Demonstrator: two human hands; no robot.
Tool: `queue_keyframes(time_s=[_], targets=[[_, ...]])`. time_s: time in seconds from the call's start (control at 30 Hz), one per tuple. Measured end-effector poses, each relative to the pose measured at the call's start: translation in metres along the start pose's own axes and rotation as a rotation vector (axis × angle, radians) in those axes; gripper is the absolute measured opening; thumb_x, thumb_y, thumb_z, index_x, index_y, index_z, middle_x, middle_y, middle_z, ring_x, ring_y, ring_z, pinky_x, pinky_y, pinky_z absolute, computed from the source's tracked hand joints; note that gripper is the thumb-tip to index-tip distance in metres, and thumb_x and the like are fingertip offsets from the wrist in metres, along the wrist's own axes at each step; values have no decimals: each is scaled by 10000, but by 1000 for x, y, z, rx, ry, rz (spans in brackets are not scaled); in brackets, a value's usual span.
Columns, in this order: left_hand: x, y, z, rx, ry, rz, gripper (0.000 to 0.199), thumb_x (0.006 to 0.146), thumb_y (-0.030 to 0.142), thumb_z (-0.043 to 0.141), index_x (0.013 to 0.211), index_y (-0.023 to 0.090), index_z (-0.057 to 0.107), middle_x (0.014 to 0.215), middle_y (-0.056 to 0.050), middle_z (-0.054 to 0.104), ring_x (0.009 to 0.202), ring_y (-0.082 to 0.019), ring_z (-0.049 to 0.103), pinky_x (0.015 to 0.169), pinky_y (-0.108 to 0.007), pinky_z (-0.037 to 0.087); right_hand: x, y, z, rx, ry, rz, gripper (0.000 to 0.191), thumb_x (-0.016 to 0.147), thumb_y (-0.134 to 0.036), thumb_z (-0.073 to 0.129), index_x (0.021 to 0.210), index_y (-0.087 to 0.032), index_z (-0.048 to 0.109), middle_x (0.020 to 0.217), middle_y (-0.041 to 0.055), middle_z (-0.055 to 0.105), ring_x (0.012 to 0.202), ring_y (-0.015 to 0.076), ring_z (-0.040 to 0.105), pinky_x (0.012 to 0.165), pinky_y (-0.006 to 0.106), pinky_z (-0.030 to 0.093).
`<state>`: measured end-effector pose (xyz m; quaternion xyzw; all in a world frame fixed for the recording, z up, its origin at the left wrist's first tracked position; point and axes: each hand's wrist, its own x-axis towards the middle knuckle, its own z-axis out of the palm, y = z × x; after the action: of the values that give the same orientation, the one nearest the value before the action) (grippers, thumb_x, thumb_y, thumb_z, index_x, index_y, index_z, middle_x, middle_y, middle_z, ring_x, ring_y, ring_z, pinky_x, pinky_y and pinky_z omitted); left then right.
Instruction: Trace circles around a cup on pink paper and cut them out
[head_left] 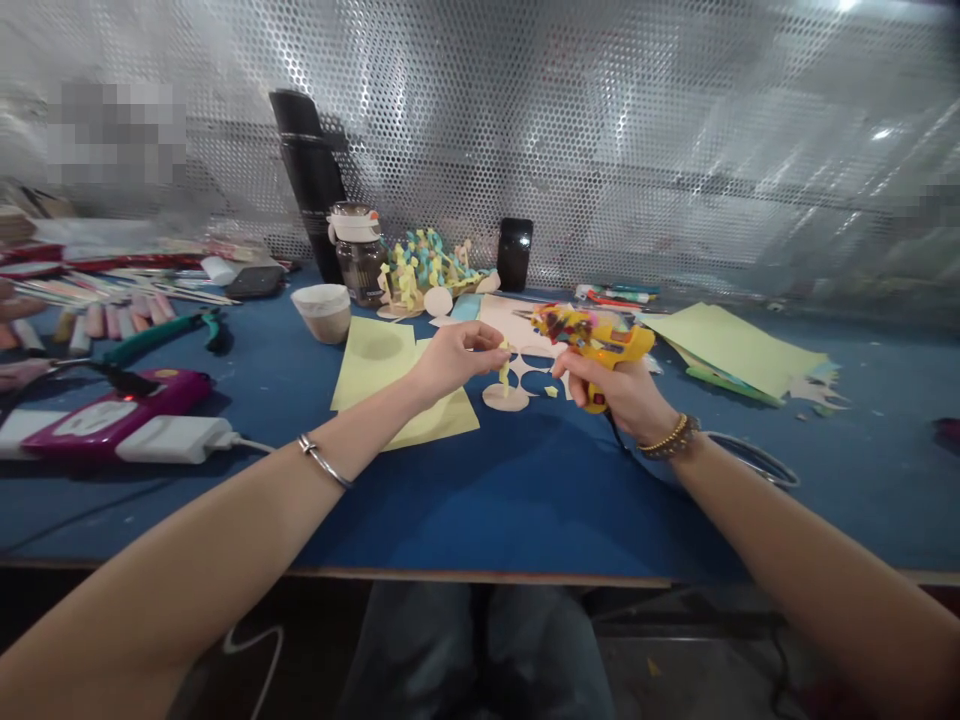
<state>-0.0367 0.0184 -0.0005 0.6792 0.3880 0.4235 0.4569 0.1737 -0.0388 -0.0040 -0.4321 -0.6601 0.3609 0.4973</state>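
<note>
Perforated metal sheeting (600, 130) rises behind a blue worktable (480, 510). Over a round tan card disc (505, 398), the left hand (454, 362) pinches a curled yellow paper strip (504, 368), while the right hand (619, 395) firmly grasps a yellow plastic glue gun (600, 340).

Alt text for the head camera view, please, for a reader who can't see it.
The person's right hand holds a yellow hot glue gun beside a curled yellow paper strip pinched in the left hand. Below lies a round tan paper disc on a blue worktable, near pale yellow paper sheets.
</note>
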Motion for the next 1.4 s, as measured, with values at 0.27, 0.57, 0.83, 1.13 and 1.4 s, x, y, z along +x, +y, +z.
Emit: queue_keyframes(time_s=[0.27, 0.57, 0.83, 1.13, 1.4], targets=[[-2, 1, 4, 37, 37, 28, 150, 705, 202, 715, 780, 131, 606, 750, -31, 633, 673, -120, 613, 648, -274, 522, 2, 0, -10, -135, -47, 93, 369, 804, -493, 610, 683, -145, 632, 405, -28, 503, 366, 70, 426, 385, 207, 331], [1, -6, 3, 118, 47, 83, 196, 695, 273, 724, 798, 142, 619, 763, -32, 647, 692, -130, 603, 655, -279, 490, 3, -5, -18, -233, -24, 82, 333, 757, -449, 679, 616, -158, 603, 513, -8, 555, 423, 73, 460, 401, 204, 366], [0, -4, 4, 170, 54, 93, 201, 690, 288, 722, 799, 144, 632, 795, -41, 660, 708, -131, 607, 678, -277, 488, 5, -2, -19, -302, -36, 90, 358, 766, -451, 665, 580, -158, 573, 496, -12, 543, 403, 64, 449, 376, 191, 367], [-1, -4, 5, 171, 55, 85, 197, 687, 293, 716, 793, 151, 631, 788, -39, 655, 706, -128, 600, 694, -285, 502, 5, -3, -19, -338, -34, 91, 399, 766, -471, 655, 531, -166, 550, 476, -5, 536, 398, 72, 450, 384, 212, 371], [-2, -2, 6, 168, 51, 78, 192, 690, 285, 718, 792, 147, 631, 781, -39, 656, 708, -131, 605, 714, -292, 508, 6, 2, -19, -325, -8, 95, 395, 749, -488, 668, 535, -176, 553, 487, 4, 548, 398, 83, 458, 374, 222, 373]])
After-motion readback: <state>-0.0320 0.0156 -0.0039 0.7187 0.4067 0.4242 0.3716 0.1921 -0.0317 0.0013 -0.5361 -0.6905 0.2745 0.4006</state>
